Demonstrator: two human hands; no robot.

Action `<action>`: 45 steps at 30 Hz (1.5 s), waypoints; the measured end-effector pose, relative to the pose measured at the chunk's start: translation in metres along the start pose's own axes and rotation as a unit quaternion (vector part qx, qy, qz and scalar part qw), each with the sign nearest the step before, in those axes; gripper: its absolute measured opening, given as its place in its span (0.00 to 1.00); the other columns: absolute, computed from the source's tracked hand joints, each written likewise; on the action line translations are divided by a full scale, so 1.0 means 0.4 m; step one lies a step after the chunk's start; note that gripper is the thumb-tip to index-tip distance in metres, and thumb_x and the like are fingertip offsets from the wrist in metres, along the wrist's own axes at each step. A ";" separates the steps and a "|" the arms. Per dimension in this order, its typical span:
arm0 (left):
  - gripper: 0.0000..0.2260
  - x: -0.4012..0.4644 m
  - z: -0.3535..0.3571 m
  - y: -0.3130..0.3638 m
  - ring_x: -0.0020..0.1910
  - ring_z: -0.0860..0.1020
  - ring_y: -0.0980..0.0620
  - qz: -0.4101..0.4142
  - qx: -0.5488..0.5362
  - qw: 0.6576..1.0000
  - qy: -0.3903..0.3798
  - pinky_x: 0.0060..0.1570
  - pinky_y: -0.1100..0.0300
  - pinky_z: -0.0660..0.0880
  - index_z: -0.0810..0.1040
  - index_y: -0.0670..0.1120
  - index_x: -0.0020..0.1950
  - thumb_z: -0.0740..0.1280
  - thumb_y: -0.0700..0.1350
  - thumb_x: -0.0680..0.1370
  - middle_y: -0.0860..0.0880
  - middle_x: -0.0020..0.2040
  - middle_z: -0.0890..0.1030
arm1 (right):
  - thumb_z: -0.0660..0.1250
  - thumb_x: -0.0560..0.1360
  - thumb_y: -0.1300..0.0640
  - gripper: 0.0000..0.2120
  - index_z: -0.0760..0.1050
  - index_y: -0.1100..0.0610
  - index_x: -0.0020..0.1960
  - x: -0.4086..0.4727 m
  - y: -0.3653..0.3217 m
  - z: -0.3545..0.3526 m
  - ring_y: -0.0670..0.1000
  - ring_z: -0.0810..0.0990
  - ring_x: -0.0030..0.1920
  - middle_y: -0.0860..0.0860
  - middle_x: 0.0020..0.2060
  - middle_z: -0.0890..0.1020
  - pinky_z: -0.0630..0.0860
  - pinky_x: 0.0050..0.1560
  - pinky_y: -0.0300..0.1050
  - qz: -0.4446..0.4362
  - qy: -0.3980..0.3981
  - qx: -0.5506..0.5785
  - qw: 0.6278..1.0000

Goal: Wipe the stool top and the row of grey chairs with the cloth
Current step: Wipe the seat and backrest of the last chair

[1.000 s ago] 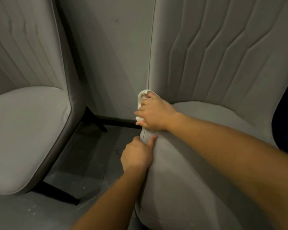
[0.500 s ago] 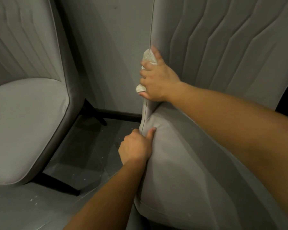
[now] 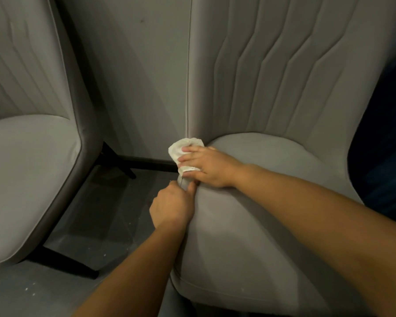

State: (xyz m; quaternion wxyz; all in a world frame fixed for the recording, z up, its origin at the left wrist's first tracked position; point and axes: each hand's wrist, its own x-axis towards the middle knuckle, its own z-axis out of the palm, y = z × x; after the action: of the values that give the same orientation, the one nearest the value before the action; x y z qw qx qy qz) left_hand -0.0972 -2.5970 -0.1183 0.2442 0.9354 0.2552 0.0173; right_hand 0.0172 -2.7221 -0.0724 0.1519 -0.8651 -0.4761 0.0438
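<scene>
Two grey chairs show, one cloth, and two bare hands. The right-hand chair [image 3: 272,225] fills most of the view: pale grey upholstery, a rounded seat, a tall back stitched in bent vertical lines, and a thin piped seam running down its left edge. The second chair [image 3: 25,179], of the same grey fabric with a darker rim, stands to the left of that chair, apart from it, with a strip of dark speckled floor [image 3: 105,225] and black chair legs between them; a plain grey wall [image 3: 135,76] closes the gap behind. The right hand [image 3: 212,167] lies at the back left corner of the right-hand chair's seat, where seat meets backrest, its fingers [image 3: 188,159] clenched around the cloth [image 3: 181,151], a small white crumpled wad pressed against the seam. The left hand [image 3: 170,208] sits just in front of it on the same left edge, fingers curled over the side of the seat with the thumb on top, nearly touching the right hand. To the right of that chair lies a dark blue area, too dim to make out.
</scene>
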 end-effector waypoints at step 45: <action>0.42 -0.047 -0.001 0.153 0.76 0.31 0.44 0.242 0.224 0.936 -0.126 0.73 0.40 0.35 0.36 0.57 0.79 0.34 0.77 0.70 0.46 0.79 0.35 | 0.50 0.80 0.33 0.28 0.64 0.43 0.77 -0.252 0.216 -0.012 0.55 0.58 0.77 0.46 0.78 0.64 0.54 0.74 0.58 0.356 0.084 -0.096 0.926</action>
State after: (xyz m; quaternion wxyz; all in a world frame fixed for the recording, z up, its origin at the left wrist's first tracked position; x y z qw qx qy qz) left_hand -0.0849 -2.6517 -0.0876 0.0471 0.9938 -0.0147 -0.0994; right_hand 0.0336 -2.8507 -0.1010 0.0822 -0.9886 -0.1238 -0.0238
